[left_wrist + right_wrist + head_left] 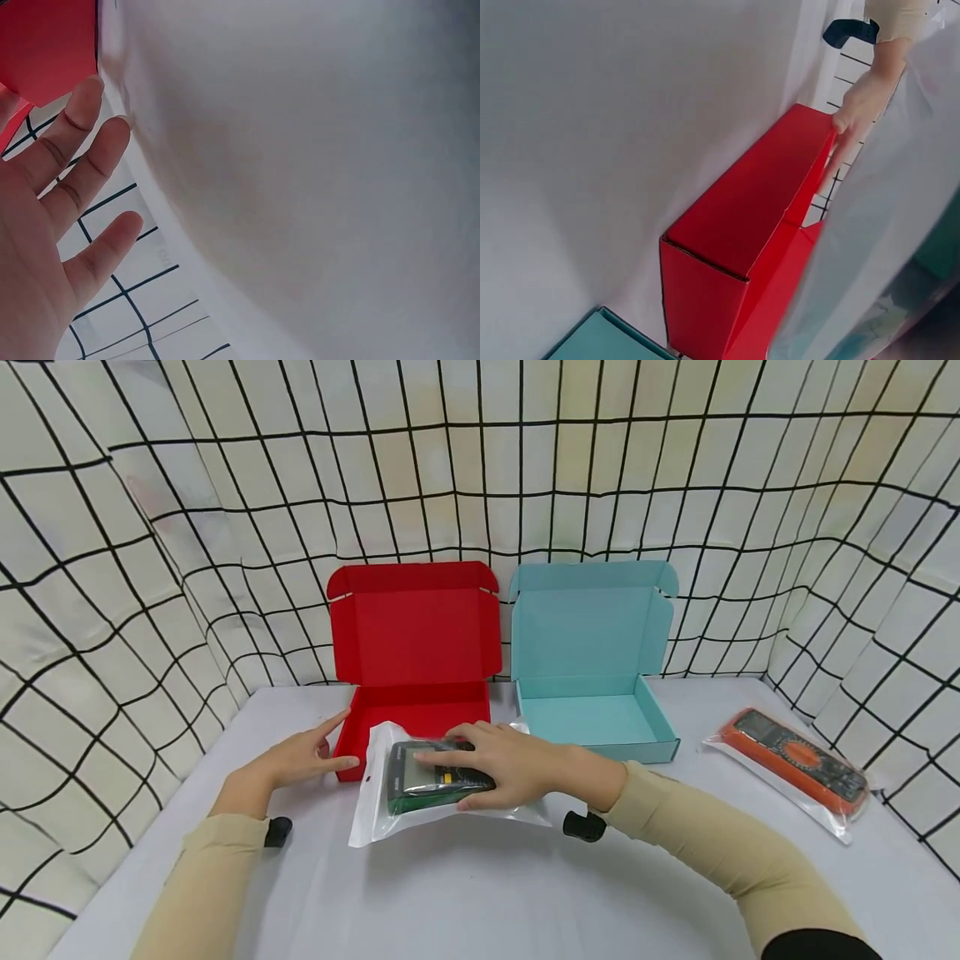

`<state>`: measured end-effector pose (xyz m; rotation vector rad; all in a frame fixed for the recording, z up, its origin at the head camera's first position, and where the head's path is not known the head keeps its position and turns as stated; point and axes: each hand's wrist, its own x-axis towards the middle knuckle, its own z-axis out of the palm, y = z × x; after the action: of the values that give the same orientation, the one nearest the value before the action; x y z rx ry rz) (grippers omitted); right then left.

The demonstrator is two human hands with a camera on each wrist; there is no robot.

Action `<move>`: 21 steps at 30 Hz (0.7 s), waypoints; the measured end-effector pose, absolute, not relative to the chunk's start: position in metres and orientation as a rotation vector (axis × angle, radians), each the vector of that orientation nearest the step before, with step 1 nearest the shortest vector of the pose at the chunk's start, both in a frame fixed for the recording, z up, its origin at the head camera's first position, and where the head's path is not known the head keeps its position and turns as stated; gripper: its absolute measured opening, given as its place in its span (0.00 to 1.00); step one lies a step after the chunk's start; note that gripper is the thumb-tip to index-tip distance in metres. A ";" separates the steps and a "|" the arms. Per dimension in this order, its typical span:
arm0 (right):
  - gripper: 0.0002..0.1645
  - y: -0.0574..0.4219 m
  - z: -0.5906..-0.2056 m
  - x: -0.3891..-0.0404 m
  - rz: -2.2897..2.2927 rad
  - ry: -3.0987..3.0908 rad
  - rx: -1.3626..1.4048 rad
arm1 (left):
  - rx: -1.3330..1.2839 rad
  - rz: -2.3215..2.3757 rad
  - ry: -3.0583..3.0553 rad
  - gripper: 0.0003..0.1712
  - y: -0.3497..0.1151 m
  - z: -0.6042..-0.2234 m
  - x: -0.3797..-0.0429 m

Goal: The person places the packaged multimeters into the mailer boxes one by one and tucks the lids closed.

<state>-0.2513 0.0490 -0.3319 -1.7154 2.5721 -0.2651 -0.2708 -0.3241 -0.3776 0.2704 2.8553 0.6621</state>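
Observation:
My right hand (513, 764) grips a black and green multimeter (408, 777) in a clear and white plastic bag, raised in front of the open red box (420, 706). Its fingers reach across the meter's face, with the thumb along the lower edge. In the right wrist view, the bag (881, 195) fills the right side beside the red box. My left hand (296, 758) is at the red box's left wall, its fingers extended and the thumb near the front corner. The left wrist view shows those spread fingers (90, 161) beside the red cardboard.
An open light-blue box (592, 635) stands right of the red one, its lid upright. An orange multimeter (798, 760) in a clear bag lies at the table's right. White cloth with a black grid (555, 460) encloses the back and sides of the white table (465, 893).

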 end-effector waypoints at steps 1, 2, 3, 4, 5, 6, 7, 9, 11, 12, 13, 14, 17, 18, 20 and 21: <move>0.46 0.048 -0.332 -0.253 -0.270 2.572 -1.709 | 0.270 0.663 2.854 0.63 -0.324 -0.377 -0.271; 0.47 0.046 -0.332 -0.254 -0.273 2.572 -1.703 | 0.269 0.662 2.854 0.63 -0.325 -0.377 -0.271; 0.47 0.044 -0.332 -0.255 -0.271 2.574 -1.706 | 0.268 0.664 2.853 0.63 -0.325 -0.378 -0.271; 0.47 0.043 -0.332 -0.257 -0.267 2.577 -1.710 | 0.265 0.666 2.852 0.63 -0.325 -0.378 -0.271; 0.47 0.041 -0.332 -0.258 -0.259 2.584 -1.715 | 0.266 0.666 2.853 0.63 -0.325 -0.378 -0.271; 0.47 0.039 -0.333 -0.260 -0.246 2.589 -1.724 | 0.266 0.669 2.853 0.63 -0.326 -0.379 -0.271; 0.47 0.037 -0.334 -0.263 -0.237 2.596 -1.729 | 0.270 0.673 2.853 0.63 -0.326 -0.379 -0.272; 0.47 0.033 -0.335 -0.268 -0.223 2.611 -1.736 | 0.280 0.680 2.853 0.62 -0.327 -0.380 -0.272; 0.47 0.030 -0.335 -0.273 -0.215 2.625 -1.729 | 0.290 0.680 2.851 0.62 -0.327 -0.381 -0.273; 0.47 0.029 -0.335 -0.275 -0.214 2.628 -1.725 | 0.291 0.680 2.851 0.62 -0.328 -0.381 -0.273; 0.47 0.028 -0.334 -0.276 -0.214 2.631 -1.717 | 0.297 0.679 2.851 0.61 -0.328 -0.381 -0.273; 0.46 0.027 -0.334 -0.278 -0.214 2.632 -1.710 | 0.300 0.677 2.852 0.61 -0.328 -0.381 -0.273; 0.46 0.023 -0.332 -0.282 -0.212 2.621 -1.690 | 0.316 0.672 2.852 0.61 -0.328 -0.380 -0.274; 0.46 0.022 -0.331 -0.283 -0.212 2.616 -1.682 | 0.319 0.670 2.854 0.61 -0.329 -0.380 -0.274; 0.47 0.019 -0.331 -0.285 -0.213 2.610 -1.664 | 0.331 0.671 2.853 0.60 -0.330 -0.380 -0.274; 0.47 0.018 -0.331 -0.286 -0.211 2.610 -1.653 | 0.339 0.674 2.851 0.60 -0.330 -0.380 -0.275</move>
<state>-0.2861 0.0184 -0.3314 -1.6531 2.6103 -0.2115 -0.2746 -0.3300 -0.3797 0.3394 2.8513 0.6740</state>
